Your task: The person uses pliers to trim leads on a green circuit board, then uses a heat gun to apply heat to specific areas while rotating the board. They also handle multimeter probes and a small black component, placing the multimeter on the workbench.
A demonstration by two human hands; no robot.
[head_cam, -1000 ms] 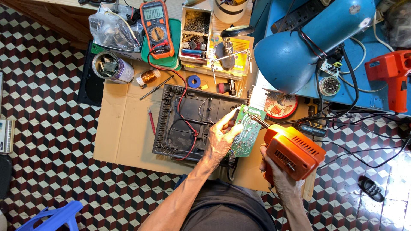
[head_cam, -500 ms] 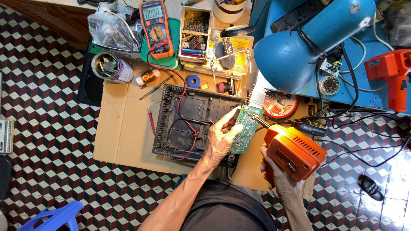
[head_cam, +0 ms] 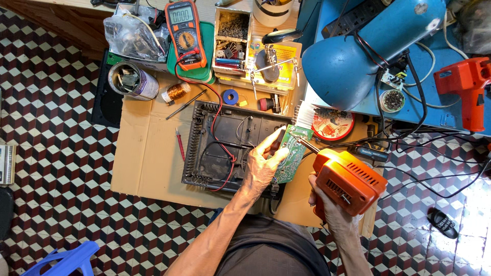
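Observation:
My left hand [head_cam: 263,164] grips a green circuit board [head_cam: 290,157] at the right edge of an open black plastic casing [head_cam: 215,148] with red and black wires inside. An orange soldering gun [head_cam: 348,181] fills my right hand [head_cam: 327,209], its metal tip touching the top of the board. The casing lies on a sheet of brown cardboard [head_cam: 146,153] spread on the checkered floor.
Behind the casing stand an orange multimeter [head_cam: 186,33], a parts box [head_cam: 232,38], a tin [head_cam: 130,82], a copper wire spool [head_cam: 176,93], a helping-hand magnifier [head_cam: 273,56] and a red probe [head_cam: 180,144]. A blue lamp [head_cam: 353,56] hangs right, by a round red tin [head_cam: 332,124], cables and an orange tool [head_cam: 465,87].
The soldering gun tip has closed in on the top of the circuit board; both hands otherwise stay where they were.

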